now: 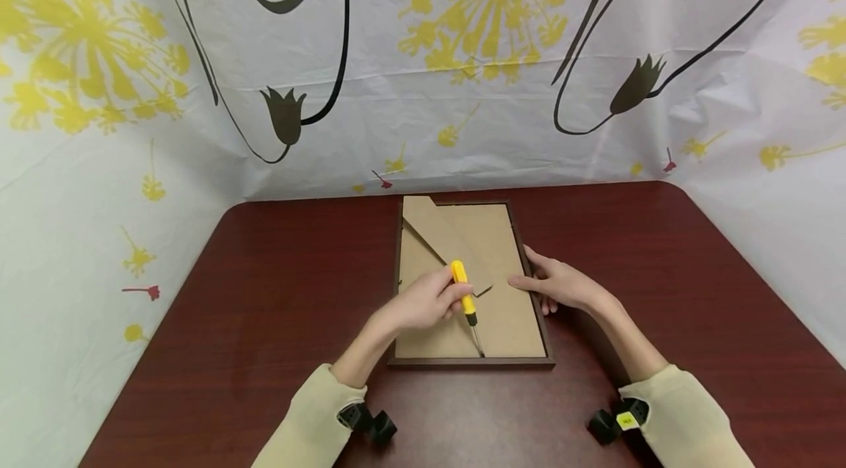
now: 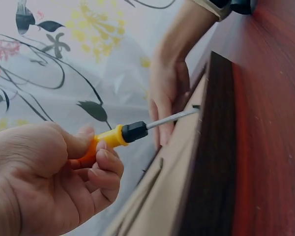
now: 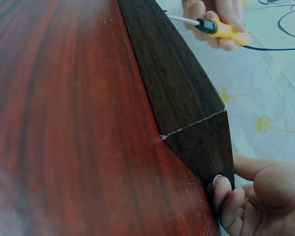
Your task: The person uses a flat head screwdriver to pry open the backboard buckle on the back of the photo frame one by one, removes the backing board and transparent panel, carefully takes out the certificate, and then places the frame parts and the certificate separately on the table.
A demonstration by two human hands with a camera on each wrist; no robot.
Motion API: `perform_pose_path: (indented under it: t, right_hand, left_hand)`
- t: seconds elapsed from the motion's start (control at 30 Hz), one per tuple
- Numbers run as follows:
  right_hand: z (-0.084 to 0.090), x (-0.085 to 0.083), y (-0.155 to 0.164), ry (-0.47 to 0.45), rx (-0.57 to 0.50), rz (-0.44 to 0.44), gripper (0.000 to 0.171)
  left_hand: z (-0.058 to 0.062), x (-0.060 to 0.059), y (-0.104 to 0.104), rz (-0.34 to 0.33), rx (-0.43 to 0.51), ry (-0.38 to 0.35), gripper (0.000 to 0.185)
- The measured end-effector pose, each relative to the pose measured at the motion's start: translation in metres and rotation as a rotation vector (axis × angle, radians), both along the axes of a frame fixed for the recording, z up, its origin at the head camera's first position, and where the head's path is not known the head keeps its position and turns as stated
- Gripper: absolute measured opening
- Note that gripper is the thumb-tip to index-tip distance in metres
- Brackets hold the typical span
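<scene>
A dark brown picture frame (image 1: 472, 363) lies back side up, with its tan backing board (image 1: 476, 233) showing. A tan stand leg (image 1: 439, 240) slants across the board. My left hand (image 1: 426, 299) holds a yellow screwdriver (image 1: 460, 277) with a black collar. Its metal shaft slopes down to the frame's near inner edge. There, in the left wrist view, the tip is at a small dark tab (image 2: 196, 106). My right hand (image 1: 562, 283) grips the frame's right side, thumb over the board and fingertips (image 3: 222, 189) curled against the outer edge.
The frame rests on a glossy reddish-brown table (image 1: 297, 270). Behind and at both sides hangs a white sheet (image 1: 370, 27) printed with yellow flowers and dark stems. A black wrist camera (image 1: 366, 422) sits at my left cuff, another camera (image 1: 617, 420) at my right.
</scene>
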State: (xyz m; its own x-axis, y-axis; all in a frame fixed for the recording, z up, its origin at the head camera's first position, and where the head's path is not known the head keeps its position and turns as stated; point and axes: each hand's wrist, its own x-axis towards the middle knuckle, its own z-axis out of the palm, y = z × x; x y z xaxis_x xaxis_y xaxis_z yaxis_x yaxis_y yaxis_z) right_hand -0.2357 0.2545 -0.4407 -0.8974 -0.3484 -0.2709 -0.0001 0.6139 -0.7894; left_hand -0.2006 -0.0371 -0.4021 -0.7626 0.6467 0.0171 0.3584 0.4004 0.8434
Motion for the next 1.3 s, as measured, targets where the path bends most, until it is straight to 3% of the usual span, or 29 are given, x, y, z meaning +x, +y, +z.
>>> perform_pose_path:
  t: [0.17,0.4,0.63,0.87,1.07,1.3]
  right_hand:
    - [0.002,-0.001,0.0,-0.001,0.003,-0.006,0.097]
    - [0.001,-0.002,0.0,-0.004,0.002,-0.008,0.096]
    - [0.0,-0.001,0.001,0.007,0.015,-0.006,0.096]
    - [-0.002,-0.001,0.002,0.017,0.011,-0.002,0.095]
    - [-0.002,-0.001,0.002,0.019,0.008,0.003,0.095]
    - [0.0,0.0,0.002,0.004,0.014,0.0,0.095]
  left_hand:
    - [0.018,0.01,0.0,-0.068,-0.087,0.087,0.016]
    - [0.039,0.031,0.003,-0.157,-0.179,0.142,0.012]
    - [0.05,0.043,0.003,-0.26,-0.222,0.195,0.016]
    - [0.054,0.047,0.002,-0.307,-0.223,0.232,0.016]
    - [0.052,0.044,0.001,-0.309,-0.193,0.158,0.015]
    - [0.044,0.034,0.003,-0.256,-0.113,0.081,0.018]
